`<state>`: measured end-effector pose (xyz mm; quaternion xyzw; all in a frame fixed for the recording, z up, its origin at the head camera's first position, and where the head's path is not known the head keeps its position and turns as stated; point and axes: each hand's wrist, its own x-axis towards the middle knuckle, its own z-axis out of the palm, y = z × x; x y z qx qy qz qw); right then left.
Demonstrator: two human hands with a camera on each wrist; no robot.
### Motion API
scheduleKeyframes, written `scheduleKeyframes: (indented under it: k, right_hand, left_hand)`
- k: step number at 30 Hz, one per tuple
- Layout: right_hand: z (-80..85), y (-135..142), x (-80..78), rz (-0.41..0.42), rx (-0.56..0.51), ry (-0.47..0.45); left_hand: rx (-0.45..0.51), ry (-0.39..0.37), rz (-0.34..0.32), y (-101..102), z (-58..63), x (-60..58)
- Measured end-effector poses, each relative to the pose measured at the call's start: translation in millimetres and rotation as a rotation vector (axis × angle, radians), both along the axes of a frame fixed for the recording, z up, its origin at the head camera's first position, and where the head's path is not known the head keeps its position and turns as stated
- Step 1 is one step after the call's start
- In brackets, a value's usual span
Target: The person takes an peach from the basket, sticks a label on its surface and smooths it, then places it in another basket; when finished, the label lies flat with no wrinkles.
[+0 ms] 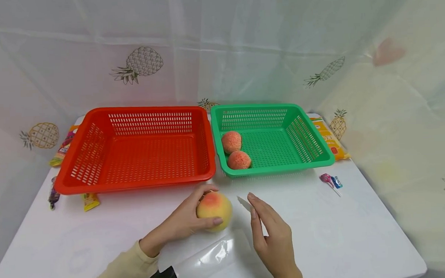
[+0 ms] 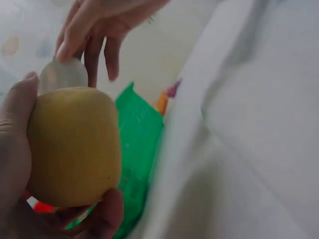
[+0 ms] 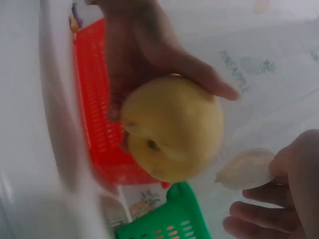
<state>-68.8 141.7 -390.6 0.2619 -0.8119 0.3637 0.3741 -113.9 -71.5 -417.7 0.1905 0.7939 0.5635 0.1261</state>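
Note:
My left hand grips a large yellow peach with a red blush, thumb on the near side and fingers round the far side. A dark stem hollow shows on the peach in the right wrist view. Just right of it, my right hand pinches a thin, pale leaf-shaped piece between thumb and fingertips. This piece looks oval with a pointed tip, and the tip points towards the peach. In the left wrist view the piece overlaps the peach's edge.
A red basket stands behind the left hand. Beside it a green basket contains two reddish speckled peaches. A clear plastic sheet or bag lies in front. Lollipops lie right, a yellow packet left.

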Motion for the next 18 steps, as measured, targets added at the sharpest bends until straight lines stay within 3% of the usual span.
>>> scheduleKeyframes:
  k: [3, 6, 11, 15, 18]
  right_hand:
    - [9.9, -9, 0.5, 0.031, 0.075, 0.115]
    - [17.3, -16, 2.2, 0.04, 0.137, 0.161]
    - [19.9, -22, 5.8, 0.059, 0.196, 0.152]
    - [18.1, -24, 6.8, 0.076, 0.215, 0.153]
    - [19.1, -25, 6.5, 0.087, 0.229, 0.167]
  left_hand:
    - [0.083, -0.013, -0.021, 2, 9.8, 5.3]
    - [0.112, 0.0, -0.04, 4, 15.5, 9.5]
    - [0.171, 0.027, -0.05, 5, 17.7, 10.6]
    - [0.205, 0.017, -0.052, 4, 31.5, 14.1]
    - [0.203, 0.005, -0.053, 4, 31.1, 14.1]
